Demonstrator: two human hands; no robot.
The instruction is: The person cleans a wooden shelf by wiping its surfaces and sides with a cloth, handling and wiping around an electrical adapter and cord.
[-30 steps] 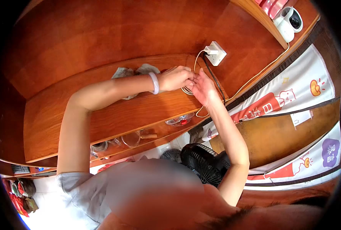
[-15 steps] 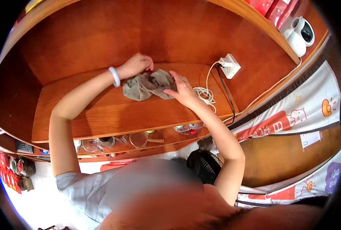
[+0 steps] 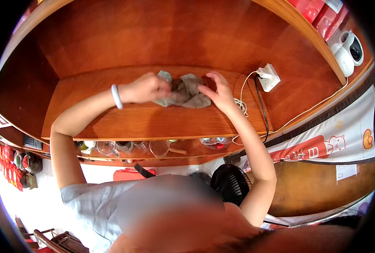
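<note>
Basically, L hand (image 3: 154, 87) curled, R hand (image 3: 219, 92) half-open, by cloth (image 3: 190, 89).

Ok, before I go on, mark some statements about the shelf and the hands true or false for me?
1. A crumpled cloth lies between the left hand and the right hand. True.
2. The pale bangle is on the right wrist. False: it is on the left wrist.
3. A white plug sits at the wall socket. True.
4. The black fan stands on the shelf. False: it is below the shelf.
</note>
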